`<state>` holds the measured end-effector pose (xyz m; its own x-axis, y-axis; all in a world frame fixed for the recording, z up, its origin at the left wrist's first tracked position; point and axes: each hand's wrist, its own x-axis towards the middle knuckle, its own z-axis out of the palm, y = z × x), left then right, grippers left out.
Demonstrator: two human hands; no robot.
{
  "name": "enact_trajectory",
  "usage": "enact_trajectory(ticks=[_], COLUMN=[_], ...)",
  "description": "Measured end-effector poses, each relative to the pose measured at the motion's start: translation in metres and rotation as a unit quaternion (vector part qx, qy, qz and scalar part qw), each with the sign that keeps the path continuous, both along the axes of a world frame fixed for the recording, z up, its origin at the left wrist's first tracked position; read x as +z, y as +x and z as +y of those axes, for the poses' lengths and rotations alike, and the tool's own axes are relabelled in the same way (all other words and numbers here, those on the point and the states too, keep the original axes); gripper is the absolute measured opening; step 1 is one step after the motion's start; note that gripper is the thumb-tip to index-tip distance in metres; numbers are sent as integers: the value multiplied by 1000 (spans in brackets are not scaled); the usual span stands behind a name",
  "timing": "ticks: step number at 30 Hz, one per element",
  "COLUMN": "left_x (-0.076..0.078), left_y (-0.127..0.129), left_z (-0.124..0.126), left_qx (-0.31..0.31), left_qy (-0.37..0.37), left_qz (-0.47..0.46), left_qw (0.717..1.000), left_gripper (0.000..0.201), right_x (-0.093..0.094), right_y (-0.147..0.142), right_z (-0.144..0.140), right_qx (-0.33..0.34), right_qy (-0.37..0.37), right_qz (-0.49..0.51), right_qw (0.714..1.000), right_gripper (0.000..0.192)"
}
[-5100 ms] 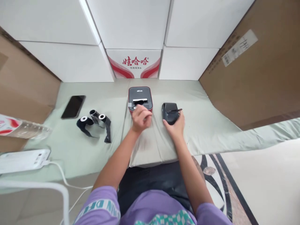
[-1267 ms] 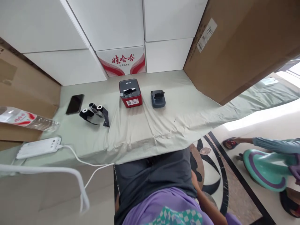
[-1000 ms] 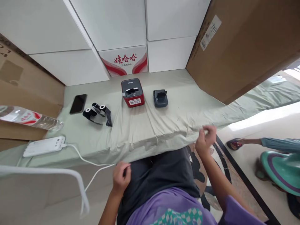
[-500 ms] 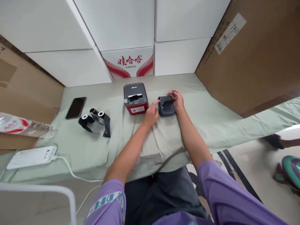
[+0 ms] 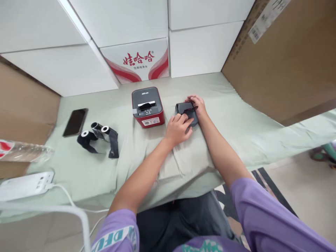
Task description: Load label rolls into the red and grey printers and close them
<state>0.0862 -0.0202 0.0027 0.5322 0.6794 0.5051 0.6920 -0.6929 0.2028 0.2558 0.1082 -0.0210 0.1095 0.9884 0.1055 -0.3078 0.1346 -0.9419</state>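
A small dark portable printer [image 5: 194,121] sits on the cloth, with a glossy black piece [image 5: 184,106] on its upper part. My left hand [image 5: 179,130] reaches over its front left, fingers apart and bent, fingertips touching the top and partly covering it. Around the back right corner my right hand [image 5: 198,105] grips the printer, its thumb side hidden behind the casing. To the left of both hands stands a larger red and black printer [image 5: 147,106], with a dark strip coming from its top slot.
Several black ribbon rolls [image 5: 105,134] and a phone [image 5: 75,122] lie left. A white power bank [image 5: 26,185] with a cable and a plastic bottle [image 5: 26,151] are farther left. White boxes [image 5: 204,50] stack behind; a brown carton [image 5: 286,70] stands right.
My left hand has moved from the printer's left edge onto its front and top. The right hand stays at its right side. The head view has shifted slightly.
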Motion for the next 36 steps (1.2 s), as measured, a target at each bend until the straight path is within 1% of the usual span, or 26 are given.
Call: enact_trajectory(ticks=[3,8,13,17,24,27,33,36], left_x=[1,2,-4,-7,-6,-5,-6,-6], left_y=[4,9,8,8,10,12,25,32], left_z=[-1,-2,-3,-3,-4,-8,-21,-28], left_qx=[13,50,30,38,41,48,84,98], left_qy=[-23,-22,-11,3,3,6,-31,-71], left_qz=[33,48,37,38,43,52,59,68], left_qw=[999,997,999,999,998,997,994,990], left_gripper=[42,44,44,44,43,45,51,55], right_x=[3,6,6,7,9,8,7,9], right_y=[-1,-2,-4,-6,-6,-5,-4,-5], right_z=[-2,-4,-3,-4,-6,-5,-3,-5], right_qx=[-8,-9,-19,-19,-22,-21,-19,-22], right_qy=[-8,-15,-17,-11,-13,-15,-19,-27], right_qz=[-2,2,11,16,19,17,8,13], right_qw=[1000,1000,1000,1000,1000,1000,1000,999], right_gripper=[19,17,16,12,16,13,14,10])
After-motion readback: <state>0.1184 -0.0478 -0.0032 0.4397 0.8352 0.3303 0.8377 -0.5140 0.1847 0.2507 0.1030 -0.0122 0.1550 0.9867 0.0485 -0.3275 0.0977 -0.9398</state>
